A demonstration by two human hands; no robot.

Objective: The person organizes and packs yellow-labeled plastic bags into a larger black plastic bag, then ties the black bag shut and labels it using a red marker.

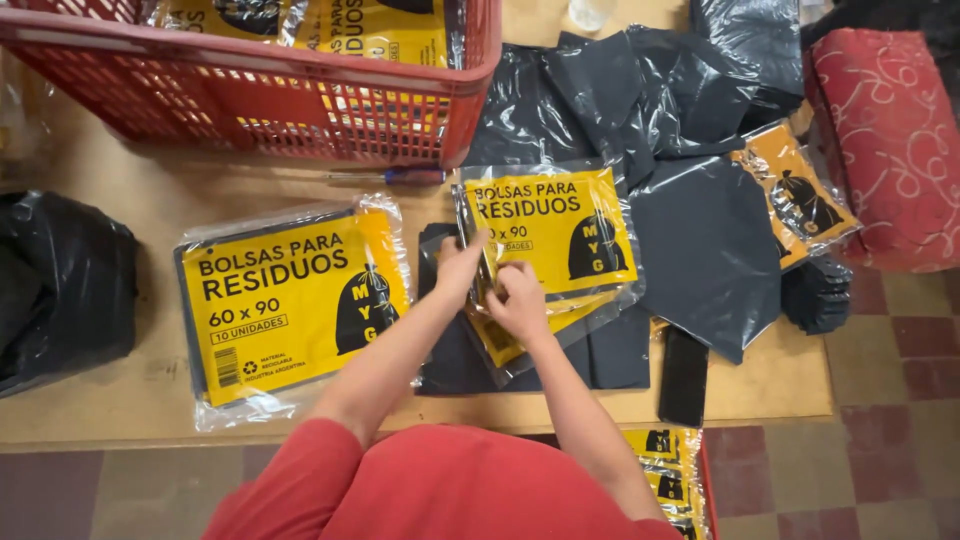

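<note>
Seen from above, a person in a red top works at a tan desk (130, 390). The left hand (460, 268) pinches the open left edge of a clear packet with a yellow label (555, 230), fingers closed on the plastic. The right hand (520, 303) grips a yellow sheet just beneath it, fingers curled shut. The packet lies mid-desk on folded dark bags (700, 240). A filled yellow packet (290, 300) lies to the left, a red basket (300, 100) beyond it.
</note>
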